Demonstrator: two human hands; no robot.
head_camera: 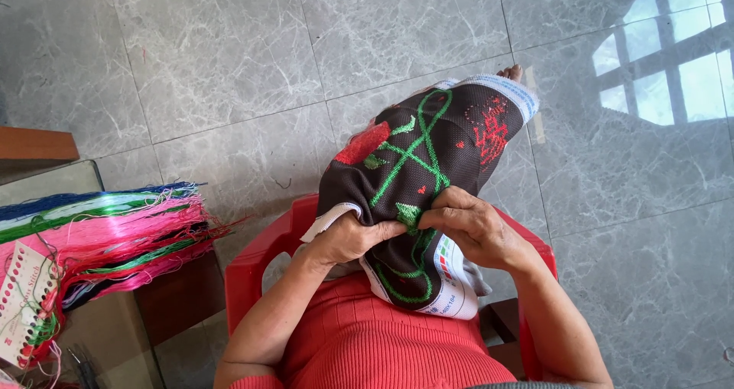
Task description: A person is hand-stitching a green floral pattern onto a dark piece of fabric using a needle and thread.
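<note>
Cloth [436, 141], dark brown and stitched with a red rose, green stems and small red marks, drapes over the knees of a person seated on a red plastic chair [248, 270] above a grey marble-look floor [229, 60]. It looks soft, light and limp, likely to sag wherever unsupported, so it seems best held by gathering a fold near the worked area. Skeins of pink, green and blue thread [115, 228] lie on a tabletop [69, 183] to the person's left, well apart from the cloth. The left hand [348, 238] has its grip closed on a bunched fold at the near edge; the right hand [470, 225] pinches the cloth just beside it, fingers pressed together.
</note>
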